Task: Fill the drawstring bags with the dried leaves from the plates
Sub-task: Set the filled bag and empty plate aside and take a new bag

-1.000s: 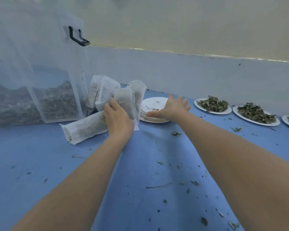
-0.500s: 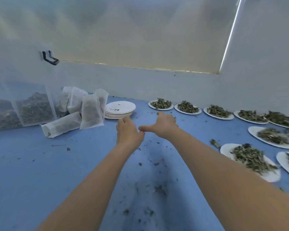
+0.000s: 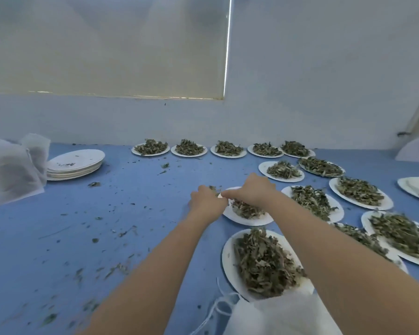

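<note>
A white plate (image 3: 252, 222) heaped with dried leaves (image 3: 246, 210) lies on the blue table, right of centre. My left hand (image 3: 207, 201) curls its fingers round the plate's left rim. My right hand (image 3: 252, 192) reaches over the far rim, with its thumb pinching the edge close to the left hand. An empty white drawstring bag (image 3: 276, 315) lies at the bottom edge under my right forearm, its strings (image 3: 213, 308) trailing to the left. Filled bags (image 3: 10, 175) stand at the far left.
A stack of empty plates (image 3: 75, 163) sits beside the filled bags. Several more plates of leaves line the back wall (image 3: 150, 148) and crowd the right side (image 3: 358, 192); one full plate (image 3: 228, 257) lies just in front of the held one. Leaf crumbs litter the table.
The view has swung right, away from the filled bags and the plate stack. Both hands left that area, crossed the table and now grip a plate of leaves.
</note>
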Tool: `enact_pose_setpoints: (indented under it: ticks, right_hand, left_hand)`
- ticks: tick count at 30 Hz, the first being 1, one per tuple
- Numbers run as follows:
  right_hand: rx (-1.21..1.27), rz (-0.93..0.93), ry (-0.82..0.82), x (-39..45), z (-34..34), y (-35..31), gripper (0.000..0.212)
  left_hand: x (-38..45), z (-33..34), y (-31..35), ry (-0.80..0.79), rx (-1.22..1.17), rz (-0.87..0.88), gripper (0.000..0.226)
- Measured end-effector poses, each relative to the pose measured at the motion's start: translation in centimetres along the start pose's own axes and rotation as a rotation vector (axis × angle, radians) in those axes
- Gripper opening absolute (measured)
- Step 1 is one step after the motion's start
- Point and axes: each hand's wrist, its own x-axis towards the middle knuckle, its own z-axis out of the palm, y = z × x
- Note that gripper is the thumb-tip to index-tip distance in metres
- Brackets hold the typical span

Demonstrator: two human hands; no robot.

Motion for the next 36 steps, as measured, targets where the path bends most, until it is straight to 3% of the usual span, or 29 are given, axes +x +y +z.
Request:
enact_pose_setpoints:
  ticks: [5,10,14,21,26,36]
  right_hand:
    - [-0.034,0.099,-0.098,0.7,0.2,3.6,0.066]
    - [0.033,0.095,-0.104,1.2,1.1,4.4,0.103]
    - [0.055,0.136,-0.069,1.1,1.5,4.8,0.115]
    - [0.151,0.084,-0.071,0.5,1.1,4.9,0.11]
    - [0.171,0.063,-0.031,-0.1,0.6,3.4,0.109]
    - [0.233,-0.079,-0.013,-4.0,5.7,-5.9,0.092]
  left_hand:
    - [0.5,2.9,0.8,-0.027,0.073,-0.02,0.068]
    - [0.7,3.4,1.2,0.005,0.081,-0.008,0.063]
    - [0.3,3.3,1.2,0.014,0.096,0.018,0.059]
    - [-0.3,2.1,1.4,0.008,0.096,0.061,0.048]
    - [-0.7,0.0,1.5,0.087,0.035,0.095,0.039]
    - [-4.4,-7.8,-6.0,0.268,-0.008,-0.011,0.04]
